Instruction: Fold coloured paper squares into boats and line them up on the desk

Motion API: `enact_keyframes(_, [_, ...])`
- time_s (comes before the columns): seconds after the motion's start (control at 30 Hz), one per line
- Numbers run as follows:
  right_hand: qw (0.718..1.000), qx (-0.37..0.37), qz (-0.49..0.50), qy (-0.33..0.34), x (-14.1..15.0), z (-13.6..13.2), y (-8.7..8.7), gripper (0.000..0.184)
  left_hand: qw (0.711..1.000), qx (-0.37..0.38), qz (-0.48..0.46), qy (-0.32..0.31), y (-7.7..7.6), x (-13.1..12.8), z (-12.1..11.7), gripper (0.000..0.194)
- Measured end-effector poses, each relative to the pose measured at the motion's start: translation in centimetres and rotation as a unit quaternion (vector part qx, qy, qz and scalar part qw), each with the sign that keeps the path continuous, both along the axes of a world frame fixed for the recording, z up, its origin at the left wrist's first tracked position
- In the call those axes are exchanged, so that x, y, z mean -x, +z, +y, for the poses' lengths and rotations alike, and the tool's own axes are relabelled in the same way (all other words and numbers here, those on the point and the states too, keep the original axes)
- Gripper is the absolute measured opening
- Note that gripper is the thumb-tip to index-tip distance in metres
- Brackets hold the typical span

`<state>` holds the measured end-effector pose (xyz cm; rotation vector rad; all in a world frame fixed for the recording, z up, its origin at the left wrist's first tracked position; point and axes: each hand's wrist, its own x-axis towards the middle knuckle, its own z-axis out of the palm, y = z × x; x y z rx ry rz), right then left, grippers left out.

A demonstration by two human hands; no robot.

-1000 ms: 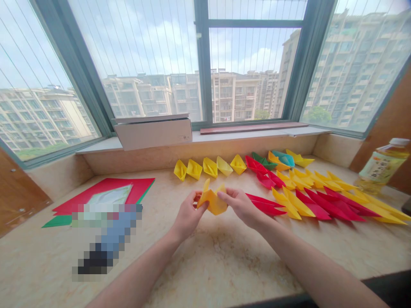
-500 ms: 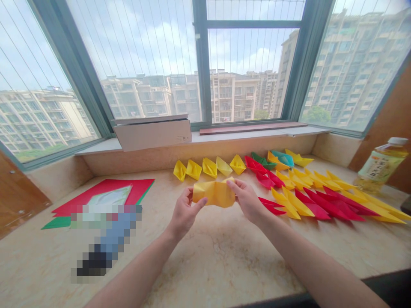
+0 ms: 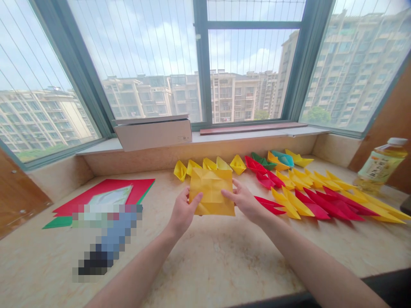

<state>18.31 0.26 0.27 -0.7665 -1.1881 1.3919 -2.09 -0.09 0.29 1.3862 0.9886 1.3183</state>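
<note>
A creased sheet of yellow paper point(image 3: 212, 190), nearly square, is held up above the counter between both hands. My left hand point(image 3: 184, 209) pinches its left edge, thumb on the front face. At the right edge my right hand point(image 3: 245, 199) grips it the same way, with the thumb pressed on the front. Fold lines cross the middle of the sheet. Just behind it stands a row of yellow paper boats point(image 3: 238, 164), some partly hidden by the sheet. Red folded paper pieces point(image 3: 269, 206) lie to the right of my right hand.
Several yellow and red folded papers point(image 3: 321, 205) cover the right side, near a drink bottle point(image 3: 383, 164). Red sheets point(image 3: 109, 188) with a clear packet point(image 3: 111, 196) lie left, beside a blurred-out object point(image 3: 111, 239). A white box point(image 3: 154, 134) rests on the sill.
The yellow paper was folded into a narrow strip and is now opened into a taller, nearly square sheet. Both hands stay at its sides; the right thumb has moved down onto its face.
</note>
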Motion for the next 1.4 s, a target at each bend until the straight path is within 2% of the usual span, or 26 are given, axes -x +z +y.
enact_keyframes(0.1, [0.999,-0.017,0.022,-0.028,0.5,0.3,-0.4,0.063,0.999,0.018,0.019,-0.035,-0.2,0.0,0.2,0.052])
enact_keyframes(0.2, [0.998,-0.04,0.001,-0.052,0.6,0.6,-1.2,0.065,0.998,0.033,0.051,-0.034,-0.1,-0.1,0.1,0.053])
enact_keyframes(0.27, [0.994,-0.051,-0.073,-0.056,0.3,0.8,-1.5,0.065,0.996,0.022,0.089,0.003,0.0,0.0,0.0,0.05])
enact_keyframes(0.33, [0.973,-0.063,-0.207,-0.083,-0.3,0.8,-1.6,0.065,0.985,-0.01,0.161,0.058,-0.1,0.4,0.1,0.048])
enact_keyframes(0.4, [0.913,-0.104,-0.369,-0.141,-1.2,0.6,-1.1,0.055,0.957,-0.056,0.261,0.117,-0.3,1.0,0.3,0.05])
enact_keyframes(0.5, [0.781,-0.174,-0.555,-0.227,-2.6,0.1,0.3,0.026,0.891,-0.15,0.385,0.187,-0.8,2.0,1.0,0.065])
enact_keyframes(0.57, [0.718,-0.142,-0.637,-0.242,-3.4,-0.3,1.2,0.022,0.848,-0.233,0.435,0.192,-0.9,2.4,1.2,0.062])
enact_keyframes(0.63, [0.665,-0.086,-0.706,-0.228,-4.1,-0.6,1.7,0.024,0.813,-0.302,0.481,0.13,-0.9,2.5,1.2,0.046])
enact_keyframes(0.7, [0.626,-0.048,-0.75,-0.208,-4.5,-0.9,1.9,0.025,0.789,-0.32,0.523,0.036,-1.0,2.3,1.0,0.034])
enact_keyframes(0.8, [0.607,-0.034,-0.773,-0.178,-4.7,-1.1,1.7,0.02,0.779,-0.271,0.563,-0.051,-1.2,1.9,0.5,0.031])
enact_keyframes(0.93, [0.62,-0.047,-0.767,-0.16,-4.5,-1.3,1.2,0.013,0.779,-0.202,0.59,-0.066,-1.1,1.6,0.1,0.031])
enact_keyframes(1.03, [0.632,-0.059,-0.754,-0.167,-4.3,-1.2,1.1,0.024,0.778,-0.19,0.596,-0.058,-0.8,1.5,-0.2,0.032])
enact_keyframes(1.1, [0.635,-0.066,-0.746,-0.19,-4.2,-0.9,1.3,0.034,0.795,-0.184,0.576,-0.05,-0.7,1.3,-0.3,0.034])
enact_keyframes(1.13, [0.648,-0.08,-0.726,-0.215,-4.0,-0.8,1.5,0.038,0.811,-0.18,0.555,-0.047,-0.7,1.2,-0.4,0.035])
enact_keyframes(1.17, [0.677,-0.105,-0.687,-0.242,-3.9,-0.6,1.6,0.041,0.832,-0.176,0.525,-0.044,-0.7,1.1,-0.5,0.036])
enact_keyframes(1.2, [0.723,-0.135,-0.624,-0.264,-3.6,-0.5,1.7,0.041,0.855,-0.17,0.488,-0.042,-0.6,0.9,-0.6,0.037])
enact_keyframes(1.27, [0.845,-0.181,-0.433,-0.257,-2.8,-0.5,1.8,0.038,0.903,-0.152,0.401,-0.037,-0.6,0.5,-0.6,0.041])
enact_keyframes(1.3, [0.9,-0.187,-0.327,-0.219,-2.3,-0.6,1.8,0.036,0.924,-0.142,0.353,-0.04,-0.6,0.3,-0.7,0.045])
enact_keyframes(1.33, [0.941,-0.178,-0.237,-0.165,-1.8,-0.7,1.7,0.036,0.943,-0.131,0.302,-0.051,-0.5,0.2,-0.7,0.05])
enact_keyframes(1.37, [0.967,-0.163,-0.165,-0.106,-1.2,-0.9,1.6,0.037,0.959,-0.117,0.25,-0.068,-0.5,0.0,-0.8,0.055])
enact_keyframes(1.4, [0.981,-0.149,-0.113,-0.053,-0.6,-1.2,1.4,0.039,0.97,-0.102,0.201,-0.09,-0.4,-0.1,-0.8,0.059])
